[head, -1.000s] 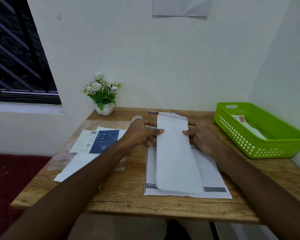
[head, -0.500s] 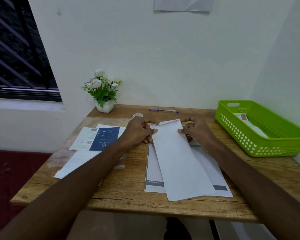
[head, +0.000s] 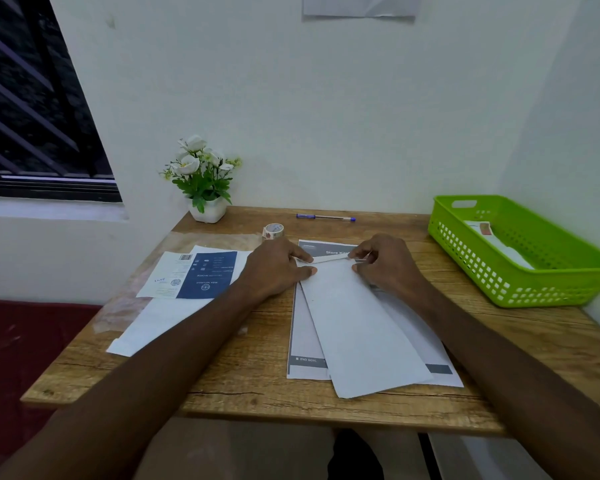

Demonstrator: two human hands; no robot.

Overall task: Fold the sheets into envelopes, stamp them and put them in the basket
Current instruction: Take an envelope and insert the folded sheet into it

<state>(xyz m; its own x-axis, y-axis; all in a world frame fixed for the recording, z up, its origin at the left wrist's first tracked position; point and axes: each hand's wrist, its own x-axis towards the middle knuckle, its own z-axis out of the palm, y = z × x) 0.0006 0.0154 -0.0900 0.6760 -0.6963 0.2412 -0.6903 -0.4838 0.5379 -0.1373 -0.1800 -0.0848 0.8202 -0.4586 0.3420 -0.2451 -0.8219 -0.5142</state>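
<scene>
The folded sheet (head: 360, 327) lies slantwise on a printed page (head: 307, 344) on the table (head: 243, 368), its far end between the two hands. The left hand (head: 277, 268) pinches the far left corner; the right hand (head: 385, 263) pinches the right corner — a narrow strip there is turned up. The basket (head: 520, 268) sits well apart at the right, an envelope (head: 492, 237) inside.

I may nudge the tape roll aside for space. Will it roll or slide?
The tape roll seems to lie on its flat side on the table, so it would likely slide, not roll. Small and hollow, it is probably light and easily knocked.
</scene>
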